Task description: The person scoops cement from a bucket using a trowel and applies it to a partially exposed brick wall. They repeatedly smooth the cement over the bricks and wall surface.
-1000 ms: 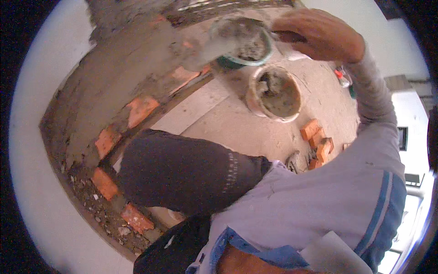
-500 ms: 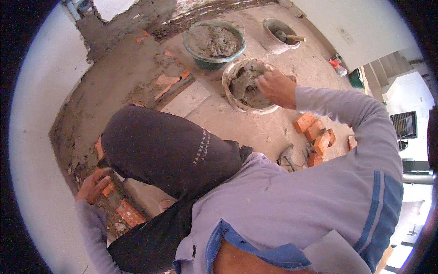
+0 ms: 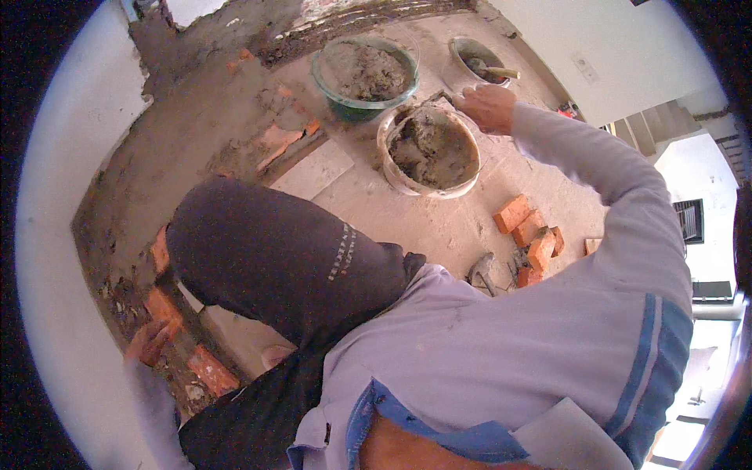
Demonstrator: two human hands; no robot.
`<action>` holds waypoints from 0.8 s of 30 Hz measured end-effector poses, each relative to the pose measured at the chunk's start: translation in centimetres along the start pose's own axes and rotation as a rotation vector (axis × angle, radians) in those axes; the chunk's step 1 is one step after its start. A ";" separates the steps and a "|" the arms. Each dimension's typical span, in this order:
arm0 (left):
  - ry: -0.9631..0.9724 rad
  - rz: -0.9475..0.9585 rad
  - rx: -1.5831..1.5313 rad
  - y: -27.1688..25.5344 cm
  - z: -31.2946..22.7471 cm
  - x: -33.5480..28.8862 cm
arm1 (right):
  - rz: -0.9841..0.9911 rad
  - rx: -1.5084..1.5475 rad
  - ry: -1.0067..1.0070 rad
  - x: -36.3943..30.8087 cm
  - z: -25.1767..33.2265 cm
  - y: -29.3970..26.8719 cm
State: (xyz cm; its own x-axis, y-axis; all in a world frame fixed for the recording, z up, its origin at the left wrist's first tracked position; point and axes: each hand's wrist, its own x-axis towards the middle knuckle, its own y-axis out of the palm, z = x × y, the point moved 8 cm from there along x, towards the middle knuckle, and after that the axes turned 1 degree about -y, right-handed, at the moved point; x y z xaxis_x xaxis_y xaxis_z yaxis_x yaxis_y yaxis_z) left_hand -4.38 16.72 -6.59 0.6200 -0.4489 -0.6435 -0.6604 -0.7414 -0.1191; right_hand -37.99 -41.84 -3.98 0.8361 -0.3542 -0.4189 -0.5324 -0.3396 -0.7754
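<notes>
Round whitish plastic mortar bucket (image 3: 401, 182) stands left of the right hand (image 3: 487, 109), nearer than left hand (image 3: 149, 343); grips indeterminable.

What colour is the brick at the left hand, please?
That brick is orange-red, best seen in the head view.

Pale wall (image 3: 638, 55) bearing small plate (image 3: 585, 67); staircase (image 3: 656, 128) beside it; dark slatted grille (image 3: 689, 222) at right
</notes>
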 end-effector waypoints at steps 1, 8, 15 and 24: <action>0.013 -0.046 -0.148 0.8 -0.9 -0.2 | 0.075 0.054 0.042 1.5 0.1 1.6; 0.124 0.228 0.831 -2.9 0.5 8.1 | 0.216 0.529 -0.011 0.2 4.9 12.7; 0.112 0.309 0.910 -3.7 3.2 11.5 | 0.129 0.473 0.192 -6.1 1.7 8.1; 0.163 0.284 0.926 -3.1 2.2 11.7 | 0.683 1.094 0.460 -1.5 8.1 11.6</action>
State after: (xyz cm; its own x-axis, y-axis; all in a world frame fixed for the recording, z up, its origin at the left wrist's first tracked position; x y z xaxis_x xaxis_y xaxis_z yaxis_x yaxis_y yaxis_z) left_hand 4.01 14.87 -15.40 0.3915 -0.6648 -0.6362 -0.8221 0.0578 -0.5663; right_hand -44.38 -38.18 -16.16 0.2185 -0.4996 -0.8383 -0.2629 0.7971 -0.5436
